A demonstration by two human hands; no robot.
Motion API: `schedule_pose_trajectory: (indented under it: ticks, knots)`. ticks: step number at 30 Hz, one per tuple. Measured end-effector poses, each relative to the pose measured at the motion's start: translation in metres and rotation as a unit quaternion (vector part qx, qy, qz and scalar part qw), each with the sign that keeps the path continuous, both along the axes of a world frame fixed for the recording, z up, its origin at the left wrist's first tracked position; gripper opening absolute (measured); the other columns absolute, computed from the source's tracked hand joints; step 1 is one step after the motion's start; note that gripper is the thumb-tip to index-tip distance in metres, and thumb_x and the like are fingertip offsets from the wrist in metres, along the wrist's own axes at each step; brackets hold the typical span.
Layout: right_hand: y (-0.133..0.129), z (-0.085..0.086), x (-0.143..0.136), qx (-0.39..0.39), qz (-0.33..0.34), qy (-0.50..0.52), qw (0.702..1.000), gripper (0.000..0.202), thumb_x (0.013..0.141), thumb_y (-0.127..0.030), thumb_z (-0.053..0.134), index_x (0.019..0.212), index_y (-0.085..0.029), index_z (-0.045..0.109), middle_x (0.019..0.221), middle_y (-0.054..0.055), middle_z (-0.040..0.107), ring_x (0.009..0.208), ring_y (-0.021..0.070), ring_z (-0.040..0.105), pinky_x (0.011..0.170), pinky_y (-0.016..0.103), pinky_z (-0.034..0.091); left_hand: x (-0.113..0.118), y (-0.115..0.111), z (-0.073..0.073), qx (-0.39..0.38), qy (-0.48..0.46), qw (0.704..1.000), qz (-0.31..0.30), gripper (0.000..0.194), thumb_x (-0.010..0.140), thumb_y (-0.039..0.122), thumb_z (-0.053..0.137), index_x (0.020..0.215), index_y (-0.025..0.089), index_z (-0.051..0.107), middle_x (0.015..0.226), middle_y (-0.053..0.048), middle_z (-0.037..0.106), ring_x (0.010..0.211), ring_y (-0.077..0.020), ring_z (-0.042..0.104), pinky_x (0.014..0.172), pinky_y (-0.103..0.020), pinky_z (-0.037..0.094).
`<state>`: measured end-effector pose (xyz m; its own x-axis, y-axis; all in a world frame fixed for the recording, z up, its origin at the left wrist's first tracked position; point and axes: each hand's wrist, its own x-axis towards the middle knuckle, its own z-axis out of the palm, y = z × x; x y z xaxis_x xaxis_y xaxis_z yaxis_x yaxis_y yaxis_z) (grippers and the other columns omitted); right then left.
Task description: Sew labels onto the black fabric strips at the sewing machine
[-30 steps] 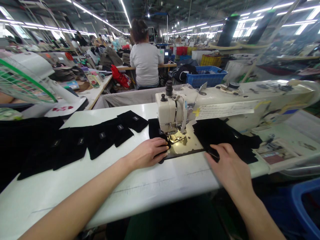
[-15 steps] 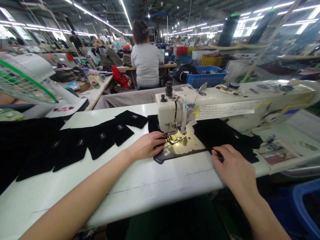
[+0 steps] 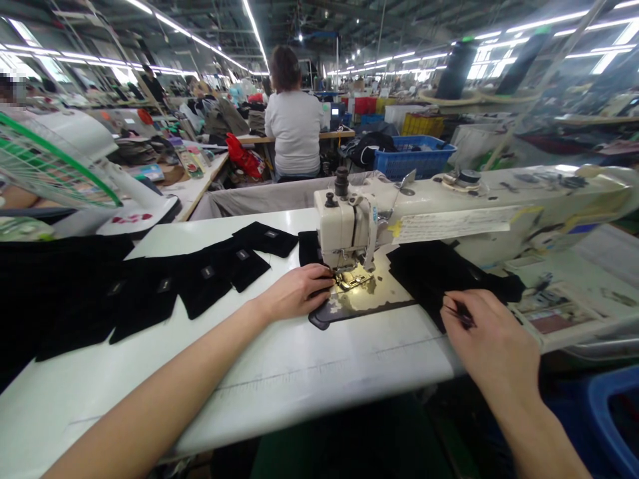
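Note:
My left hand (image 3: pixel 299 291) lies on the table just left of the sewing machine's presser foot (image 3: pixel 352 278), its fingertips pinched together beside the foot; what they hold, if anything, is hidden. A black fabric piece (image 3: pixel 308 249) shows behind these fingers, left of the sewing machine (image 3: pixel 344 226). My right hand (image 3: pixel 492 332) is closed around a thin dark tool (image 3: pixel 460 313), its kind unclear. It hovers at the front of a stack of black fabric pieces (image 3: pixel 424 269) right of the needle plate (image 3: pixel 372 293). Several black pieces with small labels (image 3: pixel 200 286) overlap across the left side.
A fan with a green rim (image 3: pixel 64 156) stands at the left. A small parts tray (image 3: pixel 554 309) sits at the right, above a blue bin (image 3: pixel 609 412). Beyond the machine are a seated person in a light top (image 3: pixel 293 130) and a blue basket (image 3: pixel 414 156).
My right hand has moved right, away from the needle plate, with the thin tool still in it. My left hand has stayed by the presser foot. The view has shifted slightly.

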<state>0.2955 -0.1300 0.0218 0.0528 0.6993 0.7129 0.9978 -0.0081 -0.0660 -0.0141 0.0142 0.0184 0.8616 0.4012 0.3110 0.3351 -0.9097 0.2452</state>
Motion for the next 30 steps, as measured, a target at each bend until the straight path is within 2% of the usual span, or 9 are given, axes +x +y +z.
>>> schedule_pose_trajectory:
  ticks: [5,8,12,15,17,20,23,26,30]
  knots:
    - [0.003,-0.007,-0.001,-0.065,0.027,0.033,0.997,0.022,0.095,-0.028,0.049,0.086,-0.020,0.068,0.104,0.005,0.071,0.080,0.0179,0.066,0.061,0.028,0.047,0.001,-0.001,-0.004,-0.016,-0.025,0.999,0.032,0.030,0.101,0.024,0.046,0.116,0.015,0.071,0.116,-0.014,0.067,0.109,-0.0246,0.064,0.098,-0.042,0.055]
    - [0.003,-0.016,-0.001,-0.098,0.024,0.056,0.993,0.030,0.098,-0.037,0.047,0.087,-0.020,0.069,0.106,0.005,0.071,0.079,0.0182,0.067,0.061,0.030,0.049,0.001,-0.002,-0.007,-0.030,-0.042,0.998,0.045,0.030,0.101,0.022,0.044,0.115,0.015,0.070,0.118,-0.014,0.066,0.109,-0.0236,0.063,0.098,-0.041,0.055]
    - [0.003,-0.022,-0.002,-0.123,0.002,0.056,0.991,0.039,0.101,-0.049,0.045,0.108,-0.019,0.069,0.114,0.006,0.069,0.074,0.0183,0.067,0.061,0.032,0.052,0.003,0.002,-0.010,-0.050,-0.051,0.995,0.071,0.030,0.103,0.023,0.042,0.109,0.015,0.070,0.113,-0.012,0.067,0.106,-0.0214,0.064,0.096,-0.037,0.055]
    - [0.004,-0.025,-0.002,-0.144,-0.014,0.044,0.989,0.041,0.101,-0.050,0.043,0.116,-0.020,0.067,0.118,0.006,0.067,0.075,0.0193,0.068,0.060,0.033,0.053,0.008,0.009,-0.012,-0.027,-0.039,0.985,0.168,0.027,0.102,0.026,0.045,0.104,0.014,0.069,0.108,-0.013,0.067,0.104,-0.0249,0.063,0.094,-0.042,0.055]
    - [0.005,-0.028,0.000,-0.144,-0.013,0.039,0.989,0.041,0.101,-0.050,0.043,0.115,-0.020,0.067,0.118,0.006,0.067,0.078,0.0199,0.070,0.058,0.033,0.054,0.011,0.015,-0.014,0.012,-0.024,0.963,0.267,0.028,0.097,0.029,0.055,0.117,0.013,0.065,0.123,-0.018,0.063,0.118,-0.0328,0.058,0.101,-0.054,0.049]
    - [0.007,-0.034,0.006,-0.138,0.000,0.034,0.990,0.039,0.100,-0.050,0.046,0.112,-0.021,0.069,0.118,0.005,0.066,0.077,0.0191,0.070,0.054,0.031,0.052,0.008,0.026,-0.015,0.031,0.043,0.928,0.370,0.054,0.093,0.041,0.060,0.140,0.016,0.053,0.153,-0.022,0.041,0.144,-0.0454,0.032,0.112,-0.071,0.027]
    - [0.008,-0.037,0.011,-0.141,0.004,0.024,0.990,0.036,0.098,-0.049,0.049,0.111,-0.022,0.069,0.116,0.006,0.066,0.076,0.0190,0.070,0.052,0.030,0.051,-0.012,0.035,-0.015,-0.004,0.133,0.899,0.416,0.064,0.097,0.057,0.047,0.150,0.020,0.045,0.160,-0.021,0.031,0.148,-0.0493,0.021,0.113,-0.074,0.015]
    - [0.005,-0.033,0.011,-0.154,0.008,0.011,0.988,0.030,0.098,-0.042,0.049,0.107,-0.022,0.070,0.107,0.005,0.068,0.078,0.0196,0.069,0.054,0.029,0.050,-0.044,0.035,-0.015,-0.031,0.164,0.875,0.454,0.072,0.097,0.064,0.039,0.154,0.021,0.039,0.162,-0.019,0.030,0.147,-0.0491,0.024,0.113,-0.072,0.018]
    - [0.002,-0.022,0.004,-0.168,0.004,0.009,0.986,0.024,0.097,-0.031,0.048,0.100,-0.022,0.070,0.102,0.005,0.069,0.083,0.0196,0.068,0.059,0.029,0.050,-0.095,0.025,-0.017,-0.027,0.160,0.856,0.491,0.069,0.095,0.061,0.040,0.152,0.022,0.042,0.161,-0.014,0.033,0.147,-0.0458,0.026,0.113,-0.071,0.023]
